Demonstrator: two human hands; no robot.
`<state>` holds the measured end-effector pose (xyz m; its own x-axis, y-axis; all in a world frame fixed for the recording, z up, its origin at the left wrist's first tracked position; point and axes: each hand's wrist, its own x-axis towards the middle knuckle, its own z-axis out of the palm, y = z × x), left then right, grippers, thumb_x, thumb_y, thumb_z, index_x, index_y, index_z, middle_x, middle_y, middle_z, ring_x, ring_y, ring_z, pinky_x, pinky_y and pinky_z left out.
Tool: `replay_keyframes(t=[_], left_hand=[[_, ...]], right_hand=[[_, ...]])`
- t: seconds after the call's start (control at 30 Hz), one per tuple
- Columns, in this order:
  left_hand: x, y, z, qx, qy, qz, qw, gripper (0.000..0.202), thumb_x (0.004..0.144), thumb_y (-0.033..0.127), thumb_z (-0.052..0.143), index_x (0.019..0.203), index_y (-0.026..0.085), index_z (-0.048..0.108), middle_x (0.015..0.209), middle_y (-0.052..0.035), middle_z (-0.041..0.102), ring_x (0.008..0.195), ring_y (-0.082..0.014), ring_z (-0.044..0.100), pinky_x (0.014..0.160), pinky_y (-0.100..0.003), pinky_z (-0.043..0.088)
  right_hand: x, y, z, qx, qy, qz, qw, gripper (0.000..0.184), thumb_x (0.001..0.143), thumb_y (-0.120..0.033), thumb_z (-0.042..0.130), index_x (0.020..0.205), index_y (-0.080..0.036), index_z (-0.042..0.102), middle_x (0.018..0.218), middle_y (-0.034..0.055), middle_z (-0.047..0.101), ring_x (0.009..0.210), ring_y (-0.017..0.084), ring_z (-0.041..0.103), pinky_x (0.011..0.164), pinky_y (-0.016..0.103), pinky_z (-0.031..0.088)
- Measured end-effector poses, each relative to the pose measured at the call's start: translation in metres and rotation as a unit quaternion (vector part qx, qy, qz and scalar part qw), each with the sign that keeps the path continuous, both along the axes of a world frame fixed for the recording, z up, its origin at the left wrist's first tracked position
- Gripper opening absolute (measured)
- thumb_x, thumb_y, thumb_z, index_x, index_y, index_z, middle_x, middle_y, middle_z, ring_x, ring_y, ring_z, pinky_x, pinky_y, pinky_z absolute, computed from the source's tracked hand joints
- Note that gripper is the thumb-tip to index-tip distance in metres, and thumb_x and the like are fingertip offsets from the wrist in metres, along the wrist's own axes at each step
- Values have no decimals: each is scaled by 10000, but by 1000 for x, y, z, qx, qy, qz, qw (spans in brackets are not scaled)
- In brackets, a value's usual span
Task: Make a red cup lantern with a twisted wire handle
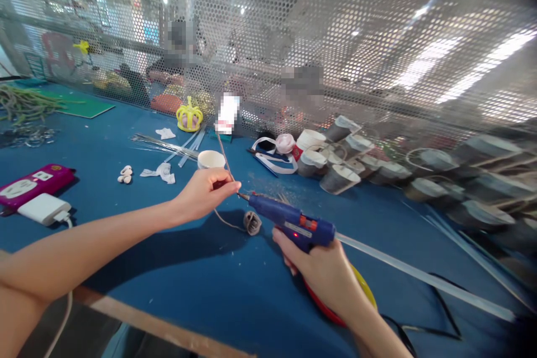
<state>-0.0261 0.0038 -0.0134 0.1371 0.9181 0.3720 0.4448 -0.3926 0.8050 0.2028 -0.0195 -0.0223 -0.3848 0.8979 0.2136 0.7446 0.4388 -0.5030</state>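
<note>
My left hand is closed in a pinch on a thin brown cord, part of which sticks up past my fingers. A paler strand of cord runs below the hand to a small greyish-brown ball on the table. My right hand is wrapped round a blue hot glue gun with a lit red light. Its nozzle points left, at my left fingertips; I cannot tell whether it touches the cord. A long clear glue stick extends from the gun's back. Behind my left hand stands a white paper cup.
Grey pots line the right side of the blue table. A perforated metal screen rises at the back. A purple power strip with a white charger lies left. Under my right wrist is a red and yellow round thing.
</note>
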Motion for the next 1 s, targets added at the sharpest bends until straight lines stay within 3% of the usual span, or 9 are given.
replay_keyframes(t=[0.17,0.47,0.73,1.0], left_hand=[[-1,1,0,-7,-5,2,1000,287,766,351,472,576,140,515,557,19,466,509,-77,359,475,-208,297],[-2,2,0,-8,-18,2,1000,282,770,350,475,602,132,536,557,21,461,510,-74,349,471,-207,280],[-2,1,1,-9,-26,-3,1000,276,763,340,482,581,135,514,524,38,436,494,-66,350,462,-198,273],[-2,2,2,-24,-28,-3,999,271,763,339,481,585,137,515,519,39,433,485,-62,340,452,-197,263]], right_hand=[[1,1,-1,11,-14,17,1000,276,655,-284,507,845,-224,697,449,-4,593,407,158,537,447,260,426],[-2,-1,11,40,-38,38,998,257,623,-234,510,789,-219,705,394,-3,571,381,144,511,436,236,405],[-2,0,14,71,-119,69,988,343,636,-166,445,840,-210,717,452,24,609,421,173,557,451,262,430],[-2,-1,10,58,-75,47,994,275,675,-245,464,781,-224,717,448,25,599,406,166,533,467,270,435]])
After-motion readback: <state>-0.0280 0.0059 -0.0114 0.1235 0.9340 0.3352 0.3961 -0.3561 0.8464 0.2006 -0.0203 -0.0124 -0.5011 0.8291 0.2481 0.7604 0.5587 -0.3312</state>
